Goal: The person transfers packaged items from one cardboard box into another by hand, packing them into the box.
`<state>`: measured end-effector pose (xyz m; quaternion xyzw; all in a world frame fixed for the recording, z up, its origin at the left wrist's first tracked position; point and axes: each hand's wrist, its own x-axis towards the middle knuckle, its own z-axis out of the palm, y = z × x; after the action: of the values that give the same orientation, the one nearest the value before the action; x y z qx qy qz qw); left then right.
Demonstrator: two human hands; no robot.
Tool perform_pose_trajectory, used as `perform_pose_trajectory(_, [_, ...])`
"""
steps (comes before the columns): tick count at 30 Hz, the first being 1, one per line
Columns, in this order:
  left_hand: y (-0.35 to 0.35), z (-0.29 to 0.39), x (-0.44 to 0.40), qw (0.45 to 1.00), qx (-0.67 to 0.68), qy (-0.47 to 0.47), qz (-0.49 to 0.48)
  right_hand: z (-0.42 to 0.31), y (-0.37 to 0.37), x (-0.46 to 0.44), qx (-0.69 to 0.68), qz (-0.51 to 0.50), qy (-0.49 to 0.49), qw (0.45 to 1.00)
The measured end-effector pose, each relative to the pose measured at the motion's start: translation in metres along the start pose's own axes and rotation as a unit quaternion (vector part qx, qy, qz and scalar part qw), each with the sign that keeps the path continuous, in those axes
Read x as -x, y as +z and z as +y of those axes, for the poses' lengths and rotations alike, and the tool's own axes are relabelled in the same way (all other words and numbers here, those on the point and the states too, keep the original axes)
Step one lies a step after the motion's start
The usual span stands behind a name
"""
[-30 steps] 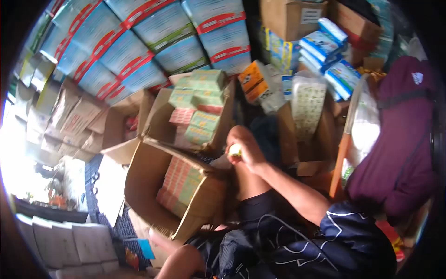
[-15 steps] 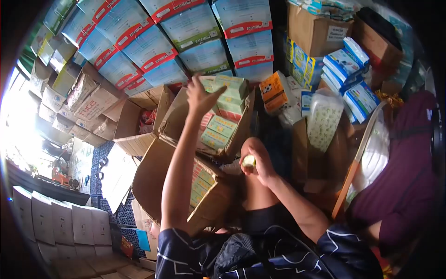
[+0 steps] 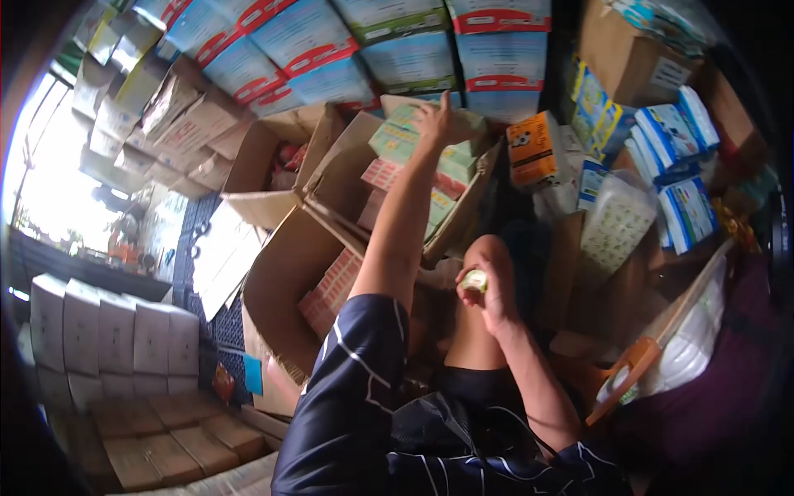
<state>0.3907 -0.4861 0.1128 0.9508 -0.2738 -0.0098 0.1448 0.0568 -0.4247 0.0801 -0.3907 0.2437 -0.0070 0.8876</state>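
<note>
My left hand (image 3: 438, 124) reaches into an open cardboard carton (image 3: 343, 161), its fingers spread over the small pale green boxes (image 3: 393, 140) stacked inside. The thumb points up, and the fingertips seem to touch the boxes without gripping one. Red-and-white patterned sides show on some boxes lower in the stack. Resting by my bare knee, my right hand (image 3: 495, 299) is closed around a bitten piece of pale green fruit (image 3: 475, 281); its exact kind is unclear. A second open carton (image 3: 273, 281) nearer me contains more small boxes (image 3: 331, 289) with red-and-white sides.
Blue-and-red cartons (image 3: 302, 37) are stacked behind. An open carton (image 3: 244, 165) with red items stands left. An orange package (image 3: 533, 149), blue-and-white packs (image 3: 674, 132) and a clear patterned container (image 3: 616, 219) lie right. White boxes (image 3: 116, 326) line the lower left. Someone in maroon (image 3: 703, 372) is close on the right.
My left hand has moved forward and right, down onto the green boxes. The camera view has shifted. My right hand still holds the fruit near my knee.
</note>
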Motion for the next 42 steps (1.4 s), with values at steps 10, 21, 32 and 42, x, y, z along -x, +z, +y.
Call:
perform_pose_trajectory(10, [-0.127,-0.064,0.135,0.981,0.032,0.189,0.034,0.004,0.006,-0.001,0.028,-0.009,0.041,0.999])
perform_pose_trajectory(21, [-0.171,-0.207,0.329,0.995,0.051,0.072,0.056,-0.035,-0.028,-0.001,-0.018,0.004,-0.046,0.999])
perform_pose_trajectory(32, [0.032,-0.206,0.360,0.986,0.156,0.050,-0.013,-0.029,-0.019,0.007,0.099,0.064,-0.085,0.989])
perform_pose_trajectory(42, [0.044,-0.192,0.348,0.983,0.176,0.017,-0.042,-0.006,0.005,0.004,0.137,0.052,-0.123,0.982])
